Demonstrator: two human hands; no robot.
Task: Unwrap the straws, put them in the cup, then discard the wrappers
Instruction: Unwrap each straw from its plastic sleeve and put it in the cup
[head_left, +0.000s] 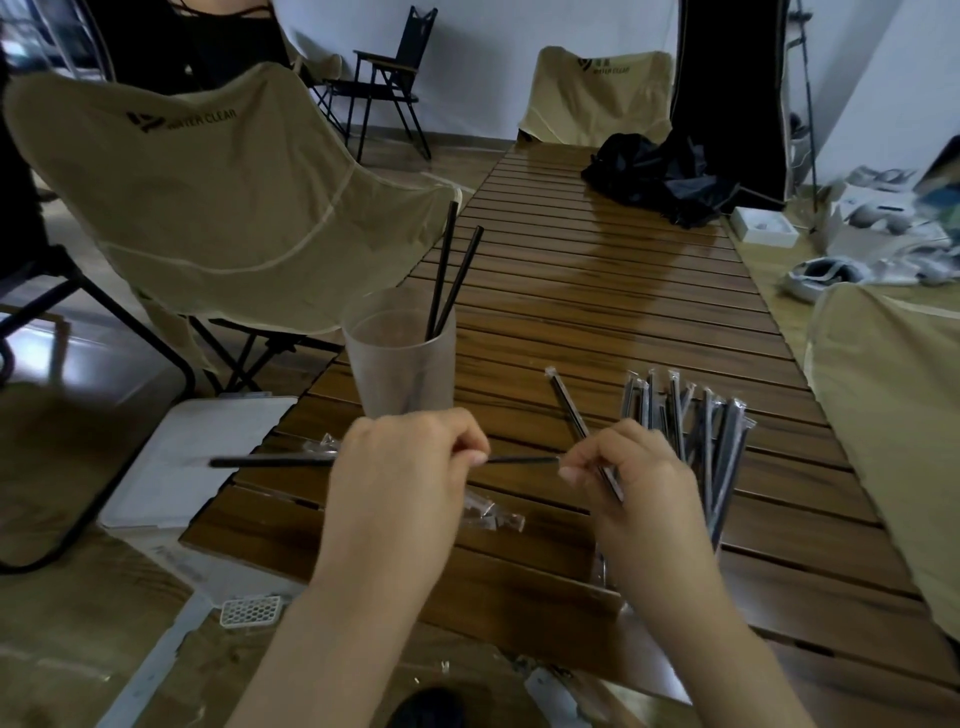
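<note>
My left hand (400, 467) pinches a bare black straw (270, 461) that lies level and sticks out to the left. My right hand (634, 473) grips the clear wrapper at the straw's right end, and also holds a second, still wrapped straw (569, 410) that slants up and away. A frosted plastic cup (400, 353) stands just beyond my left hand with two black straws (452, 275) leaning in it. A pile of wrapped straws (696, 421) lies to the right of my right hand. Crumpled clear wrappers (493, 517) rest on the table between my hands.
The slatted wooden table (597, 291) runs away from me, with a black cloth bundle (660, 171) at its far end. Beige camp chairs (218, 197) stand left, far and right. A white lidded box (197, 457) sits by the table's left corner.
</note>
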